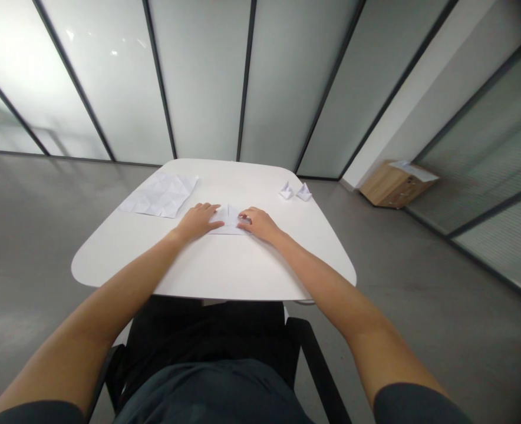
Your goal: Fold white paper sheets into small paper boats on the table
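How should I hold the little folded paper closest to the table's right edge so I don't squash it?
Try the pointed middle of that little folded paper, coming from above with your right hand, the nearer one. The point seems to stick up from a wider base, so a light grip there should work.

Folded paper (pixel 229 221): a single small white piece, plain and unmarked as far as it shows
Place: the middle of the frame, slightly left of centre
Pose: lying low and nearly flat, its long side running left to right across the picture
Near edge: straight and almost level, facing the bottom of the frame
Centre line: a thin dark line, fold or slit, running down from the upper edge at mid-length
Ends: left and right both partly covered, so the full outline cannot be told
Layers: too small to count
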The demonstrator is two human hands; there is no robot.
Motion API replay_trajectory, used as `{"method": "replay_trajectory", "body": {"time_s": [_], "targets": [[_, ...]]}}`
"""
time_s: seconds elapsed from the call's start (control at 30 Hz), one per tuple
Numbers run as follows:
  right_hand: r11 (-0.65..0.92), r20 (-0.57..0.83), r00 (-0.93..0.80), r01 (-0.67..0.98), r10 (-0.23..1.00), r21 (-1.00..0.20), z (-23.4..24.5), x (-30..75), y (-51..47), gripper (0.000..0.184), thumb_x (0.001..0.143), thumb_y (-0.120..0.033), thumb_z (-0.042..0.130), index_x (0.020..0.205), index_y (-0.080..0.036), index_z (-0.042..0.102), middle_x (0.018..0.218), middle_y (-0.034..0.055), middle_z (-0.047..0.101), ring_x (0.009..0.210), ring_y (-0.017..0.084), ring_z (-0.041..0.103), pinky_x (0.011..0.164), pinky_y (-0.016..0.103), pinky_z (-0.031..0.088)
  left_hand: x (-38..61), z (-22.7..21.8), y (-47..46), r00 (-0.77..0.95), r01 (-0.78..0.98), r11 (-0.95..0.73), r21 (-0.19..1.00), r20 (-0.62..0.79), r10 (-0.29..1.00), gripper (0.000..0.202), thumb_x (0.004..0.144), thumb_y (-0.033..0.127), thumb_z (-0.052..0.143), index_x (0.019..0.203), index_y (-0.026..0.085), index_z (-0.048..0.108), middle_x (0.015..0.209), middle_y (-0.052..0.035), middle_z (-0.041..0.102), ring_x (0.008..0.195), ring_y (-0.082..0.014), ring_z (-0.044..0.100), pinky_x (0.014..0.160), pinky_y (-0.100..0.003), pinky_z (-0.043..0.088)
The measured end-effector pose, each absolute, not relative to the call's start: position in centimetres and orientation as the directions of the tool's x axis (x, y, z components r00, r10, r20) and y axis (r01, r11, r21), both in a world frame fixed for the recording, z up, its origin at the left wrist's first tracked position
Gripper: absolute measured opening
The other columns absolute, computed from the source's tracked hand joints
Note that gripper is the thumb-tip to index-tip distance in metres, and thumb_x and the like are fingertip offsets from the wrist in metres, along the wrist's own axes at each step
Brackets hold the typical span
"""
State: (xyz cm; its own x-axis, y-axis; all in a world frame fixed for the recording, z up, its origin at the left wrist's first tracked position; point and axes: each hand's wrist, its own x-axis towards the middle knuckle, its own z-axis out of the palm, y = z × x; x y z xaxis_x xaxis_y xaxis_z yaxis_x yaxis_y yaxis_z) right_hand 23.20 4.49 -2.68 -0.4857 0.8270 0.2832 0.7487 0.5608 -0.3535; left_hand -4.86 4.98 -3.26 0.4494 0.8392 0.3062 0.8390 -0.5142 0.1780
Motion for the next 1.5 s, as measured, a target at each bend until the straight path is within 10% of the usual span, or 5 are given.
{"method": "replay_trajectory", "body": {"time_s": [0.37, 0.8, 1.0, 1.3, 1.5], "targets": [[0.459, 0.247, -0.401, 0.85, 0.882, -0.258, -2.8, 23.4, 4.8, 0.066, 0.097, -0.047, 0.074, 0.154, -0.02, 0.054, 0.14, 0.014, 0.07, 0.128, 0.032, 0.06, 0.112, 0.045, 0.043, -5.9, -3.2, 6.0, 0.504, 0.683, -0.61, 0.401, 0.346, 0.791, 0.086, 0.087, 0.051, 0.074, 0.162, 0.026, 0.04, 0.139, -0.0125, 0.061, 0.123, -0.0305, 0.065, 0.108, -0.043, 0.052], [0.513, 0.312, -0.413, 0.758, 0.856, -0.403, -2.9, 25.2, 5.5, 0.045, 0.092, -0.017, 0.073, 0.136, -0.019, 0.07, 0.123, 0.0106, 0.076, 0.115, 0.025, 0.067, 0.105, 0.037, 0.048, -6.9, -2.6, 6.1, 0.464, 0.649, -0.521, 0.555, 0.256, 0.848, 0.088, 0.08, 0.04, 0.075, 0.161, 0.022, 0.047, 0.107, -0.0051, 0.077, 0.095, -0.0233, 0.072, 0.093, -0.035, 0.054], [0.649, 0.445, -0.495, 0.69, 0.747, -0.321, -2.9, 25.4, 5.8, 0.024, 0.095, -0.011, 0.062, 0.112, -0.016, 0.079, 0.108, 0.0105, 0.074, 0.102, 0.024, 0.065, 0.098, 0.036, 0.049, -6.9, -2.3, 6.4, 0.48, 0.613, -0.649, 0.452, 0.439, 0.759, 0.034, 0.085, 0.024, 0.061, 0.112, 0.02, 0.081, 0.107, -0.0074, 0.079, 0.095, -0.0218, 0.071, 0.093, -0.033, 0.055], [0.674, 0.558, -0.482, 0.71, 0.676, -0.204, -1.7, 25.5, 4.9, 0.03, 0.093, -0.005, 0.058, 0.108, -0.02, 0.078, 0.11, 0.0098, 0.073, 0.109, 0.026, 0.062, 0.1, 0.04, 0.042, -6.8, -1.7, 5.8, 0.493, 0.575, -0.769, 0.277, 0.633, 0.597, 0.032, 0.094, 0.014, 0.055, 0.109, 0.022, 0.082, 0.107, -0.0085, 0.077, 0.102, -0.0229, 0.07, 0.096, -0.037, 0.055], [0.653, 0.508, -0.52, 0.748, 0.687, -0.117, -1.3, 25.5, 4.6, 0.029, 0.091, -0.006, 0.058, 0.107, -0.019, 0.078, 0.111, 0.0111, 0.073, 0.107, 0.027, 0.06, 0.097, 0.04, 0.04, -6.6, -1.7, 5.7, 0.62, 0.586, -0.782, 0.21, 0.504, 0.601, 0.04, 0.09, 0.008, 0.053, 0.114, 0.023, 0.081, 0.113, -0.0084, 0.076, 0.106, -0.0237, 0.069, 0.101, -0.038, 0.055]]}}
